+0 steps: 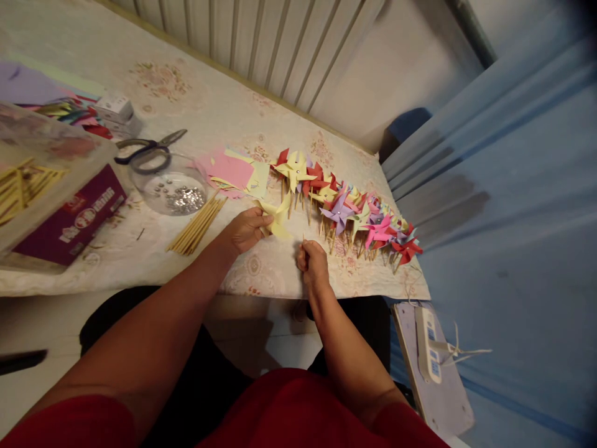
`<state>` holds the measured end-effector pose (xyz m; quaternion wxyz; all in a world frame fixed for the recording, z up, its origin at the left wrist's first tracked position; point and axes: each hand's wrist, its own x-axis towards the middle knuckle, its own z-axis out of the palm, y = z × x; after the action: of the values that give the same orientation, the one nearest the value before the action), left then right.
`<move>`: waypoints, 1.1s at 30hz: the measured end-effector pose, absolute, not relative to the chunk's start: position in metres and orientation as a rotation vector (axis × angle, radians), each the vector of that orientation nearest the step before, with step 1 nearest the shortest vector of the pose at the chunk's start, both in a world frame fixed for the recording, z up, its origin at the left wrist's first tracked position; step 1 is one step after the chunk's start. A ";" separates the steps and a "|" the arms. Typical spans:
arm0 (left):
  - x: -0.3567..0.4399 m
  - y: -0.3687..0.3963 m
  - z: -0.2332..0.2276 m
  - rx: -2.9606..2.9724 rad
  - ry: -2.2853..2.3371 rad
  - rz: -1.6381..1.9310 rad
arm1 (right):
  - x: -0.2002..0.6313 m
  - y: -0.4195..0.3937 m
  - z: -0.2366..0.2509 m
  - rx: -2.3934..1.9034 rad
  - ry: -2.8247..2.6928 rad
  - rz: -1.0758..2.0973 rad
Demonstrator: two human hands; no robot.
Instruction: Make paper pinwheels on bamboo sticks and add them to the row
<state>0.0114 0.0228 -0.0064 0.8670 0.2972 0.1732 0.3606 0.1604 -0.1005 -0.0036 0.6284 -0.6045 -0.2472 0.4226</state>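
Two hands work at a table: the left hand (247,228) grips a yellow paper pinwheel (278,219); the right hand (311,260), fingers closed, pinches a thin stick (303,239).

Clear box (28,180) cut off by left edge

scissors (150,147) | bowl of pins (168,184) | red box (69,218) | finished pinwheels (347,208)

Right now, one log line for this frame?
left hand: holds yellow pinwheel | right hand: pinches small pin | finished pinwheels: row on table
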 end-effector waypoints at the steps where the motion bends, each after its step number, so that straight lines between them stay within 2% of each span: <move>1: 0.011 0.023 -0.006 0.621 0.360 0.756 | 0.160 -0.100 -0.004 -1.378 -0.563 0.969; 33: 0.013 0.021 -0.005 0.624 0.353 0.745 | 0.162 -0.100 -0.003 -1.397 -0.549 1.014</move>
<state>0.0127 0.0208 -0.0047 0.8692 0.2984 0.1688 0.3562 0.1616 -0.1004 -0.0030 0.6172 -0.6069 -0.2385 0.4403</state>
